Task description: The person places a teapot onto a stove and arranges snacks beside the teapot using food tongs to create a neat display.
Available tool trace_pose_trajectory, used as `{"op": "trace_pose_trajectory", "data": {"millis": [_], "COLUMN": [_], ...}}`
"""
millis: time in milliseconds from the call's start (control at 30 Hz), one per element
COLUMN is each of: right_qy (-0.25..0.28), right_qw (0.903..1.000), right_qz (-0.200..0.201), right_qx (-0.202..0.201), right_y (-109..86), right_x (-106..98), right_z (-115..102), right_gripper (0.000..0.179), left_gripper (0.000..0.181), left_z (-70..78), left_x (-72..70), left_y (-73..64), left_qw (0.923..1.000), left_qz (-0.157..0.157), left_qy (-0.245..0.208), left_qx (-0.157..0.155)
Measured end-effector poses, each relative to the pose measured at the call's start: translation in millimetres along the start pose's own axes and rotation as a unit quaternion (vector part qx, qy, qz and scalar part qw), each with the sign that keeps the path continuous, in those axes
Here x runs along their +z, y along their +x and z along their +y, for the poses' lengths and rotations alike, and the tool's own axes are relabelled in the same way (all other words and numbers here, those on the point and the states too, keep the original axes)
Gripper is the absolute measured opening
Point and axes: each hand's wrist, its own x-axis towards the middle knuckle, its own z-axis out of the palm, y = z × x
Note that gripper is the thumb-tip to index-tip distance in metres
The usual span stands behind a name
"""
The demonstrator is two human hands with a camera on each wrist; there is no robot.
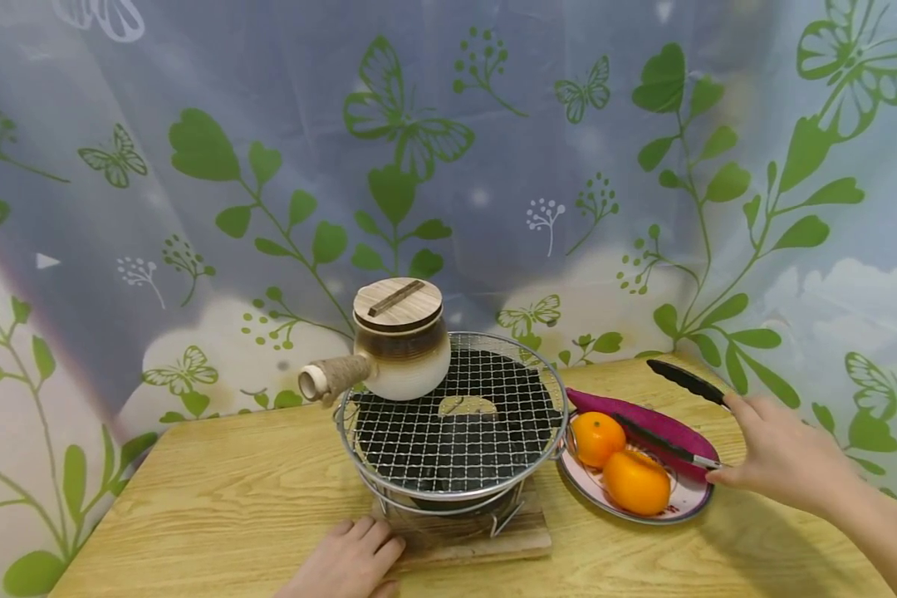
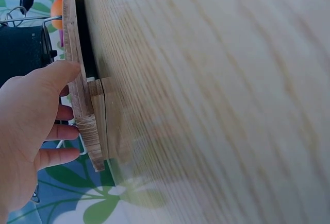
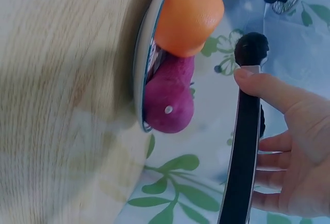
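My right hand (image 1: 792, 453) holds a pair of tongs (image 1: 686, 382) with black tips and metal arms, thumb on one arm and fingers on the other. The tips are spread apart over a plate (image 1: 579, 494) with two oranges (image 1: 638, 483) and a purple sweet potato (image 1: 676, 425). One tip overlaps the sweet potato in the head view. My left hand (image 1: 347, 558) rests with relaxed fingers at the near left edge of a wooden board (image 1: 493, 548); its thumb touches the board's edge in the left wrist view.
On the board stands a round grill stove with a wire grate (image 1: 486, 448). A brown and cream pot (image 1: 404, 365) with a wooden lid and rope-wrapped handle sits at the grate's back left. Behind the wooden table (image 1: 217, 498) hangs a patterned cloth (image 1: 493, 166).
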Motion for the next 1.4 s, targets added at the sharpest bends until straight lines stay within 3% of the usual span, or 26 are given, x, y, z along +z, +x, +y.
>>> {"op": "trace_pose_trajectory", "data": {"millis": [400, 733, 1100, 1400], "right_qy": [-0.047, -0.082, -0.120, -0.156], "right_qw": [0.9956, 0.9917, 0.9904, 0.9839], "right_qz": [0.049, 0.038, 0.007, 0.010], "right_qx": [-0.065, -0.092, -0.067, -0.086], "right_y": [-17.5, -31.8, -41.9, -51.8], "right_x": [1, 5, 14, 23], "right_z": [-21, -27, -33, -35], "right_gripper": [0.097, 0.095, 0.100, 0.094], "left_gripper": [0.035, 0.034, 0.034, 0.033], "left_z": [0.7, 0.5, 0.5, 1.0], "left_x": [-0.8, 0.0, 1.0, -1.0], "left_y": [-1.4, 0.2, 1.5, 0.2], "left_qw": [1.0000, 1.0000, 0.9997, 0.9999], "left_qz": [-0.002, -0.001, 0.022, 0.008], "left_qy": [0.003, 0.000, 0.002, -0.007], "left_qx": [-0.001, -0.004, -0.004, -0.005]}}
